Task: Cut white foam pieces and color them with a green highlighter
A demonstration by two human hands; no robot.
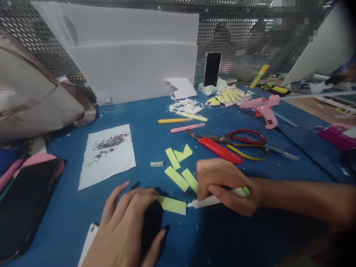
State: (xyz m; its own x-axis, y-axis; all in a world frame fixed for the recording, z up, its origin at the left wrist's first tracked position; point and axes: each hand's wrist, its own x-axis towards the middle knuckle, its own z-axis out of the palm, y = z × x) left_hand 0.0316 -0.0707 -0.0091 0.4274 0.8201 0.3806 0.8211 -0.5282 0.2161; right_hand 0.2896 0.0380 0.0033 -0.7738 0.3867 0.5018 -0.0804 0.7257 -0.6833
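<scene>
My right hand (222, 185) is closed around a white marker with a green end (217, 198), its tip touching the right edge of a yellow-green paper strip (172, 205) on the blue table (155, 141). My left hand (128, 226) lies with fingers spread, its fingertips pressing the strip's left end flat. Several more yellow-green strips (180, 167) lie just beyond, and a small cap (157, 164) rests to their left.
Scissors (239, 142) and a red cutter (221, 150) lie behind my right hand. A pink glue gun (264, 107), yellow and pink sticks (180, 124), white scraps, a propped phone (212, 69), a white sheet with glitter (108, 155), white foam board and a dark phone (25, 200) surround them.
</scene>
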